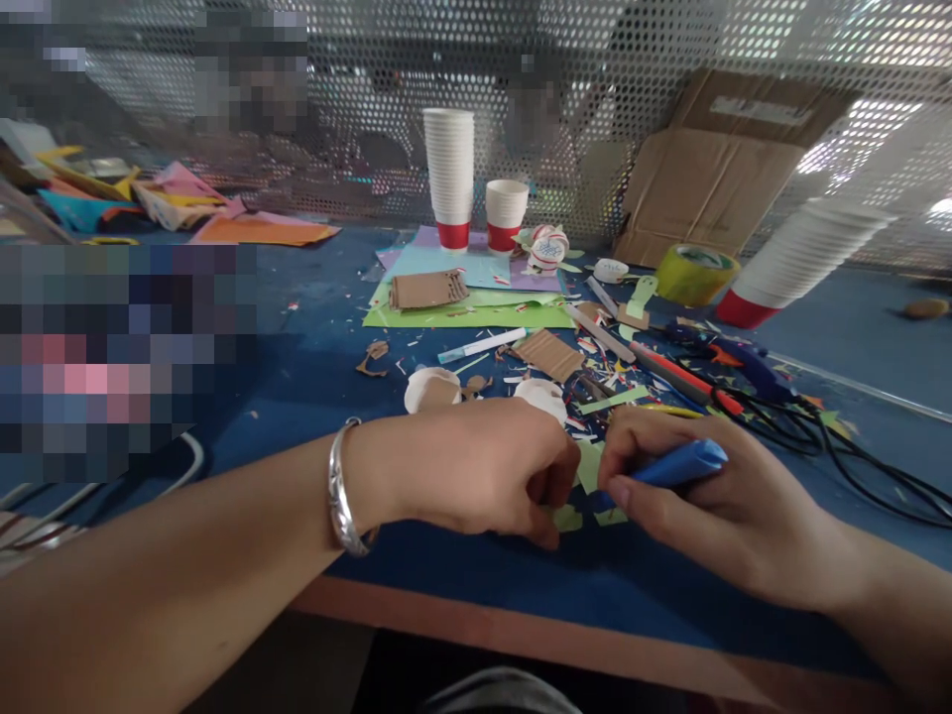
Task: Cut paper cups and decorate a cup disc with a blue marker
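Observation:
My right hand (699, 516) is closed around a blue pen-shaped tool (680, 463), whose lower end is hidden by the fingers. Across from it, my left hand (498, 471) is curled with the knuckles up, a silver bangle on its wrist. Its fingertips rest by a small piece of green paper (569, 518); whether they pinch anything is hidden. Between the hands lies a larger green paper piece (590, 466). Just beyond my left hand are white paper cup pieces (541, 399) and a corrugated cardboard square (550, 355).
A tall stack of paper cups (449, 174) and a shorter stack (507, 213) stand behind coloured sheets (468, 315). To the right are a leaning cup stack (799, 253), a yellow tape roll (695, 275), a blue glue gun (751, 362) with black cables, and a cardboard box (714, 169) by the perforated screen.

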Demonstrator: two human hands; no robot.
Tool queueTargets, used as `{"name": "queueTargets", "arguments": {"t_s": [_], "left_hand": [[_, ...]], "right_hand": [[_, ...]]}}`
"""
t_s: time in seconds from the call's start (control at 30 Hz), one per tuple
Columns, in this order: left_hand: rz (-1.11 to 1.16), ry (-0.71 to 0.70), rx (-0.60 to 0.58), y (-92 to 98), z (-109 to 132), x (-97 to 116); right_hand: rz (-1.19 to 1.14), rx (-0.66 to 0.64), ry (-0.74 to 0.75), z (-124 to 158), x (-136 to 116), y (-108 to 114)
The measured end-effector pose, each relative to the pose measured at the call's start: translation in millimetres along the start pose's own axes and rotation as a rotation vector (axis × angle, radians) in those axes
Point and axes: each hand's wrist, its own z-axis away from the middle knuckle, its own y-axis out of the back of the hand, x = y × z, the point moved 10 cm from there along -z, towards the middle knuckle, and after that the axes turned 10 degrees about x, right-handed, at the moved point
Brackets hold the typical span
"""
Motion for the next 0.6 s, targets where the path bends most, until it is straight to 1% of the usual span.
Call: {"name": "queueTargets", "arguments": {"t_s": [0.2,0.6], "left_hand": [[-0.045,-0.048,0.027,2.2,0.1,5.5],[-0.061,-0.06,0.038,3.2,0.8,7.6]], "right_hand": [[0.007,0.01,0.02,0.7,-0.6,-0.4],[0.004,-0.018,0.018,1.7,-2.0,-3.8]]}}
